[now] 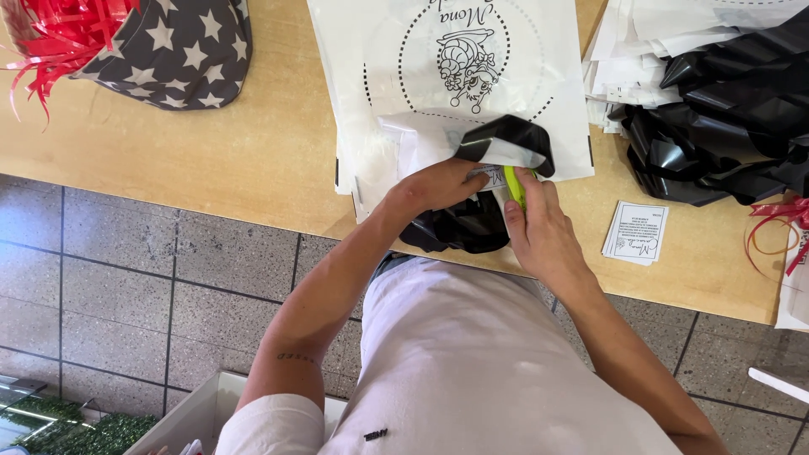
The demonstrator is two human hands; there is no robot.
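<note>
My left hand [438, 187] presses down on a small white card [487, 173] that lies on a folded black glossy bag [472, 221] at the near edge of the wooden table [236, 160]. Wrapped around a lime-green marker pen [514, 187], my right hand [542, 232] has its tip at the card. Part of the black bag [510, 135] curls up just beyond the hands. Under it lies a stack of white plastic bags [404, 76] with a round black printed emblem.
A dark star-patterned bag [181, 50] with red ribbon [59, 34] sits at the far left. A heap of black bags [725, 126] and white sheets [649, 50] is at the right, with small white printed cards [636, 232] near it. Tiled floor [126, 286] lies below; a white box [198, 413] stands at my left.
</note>
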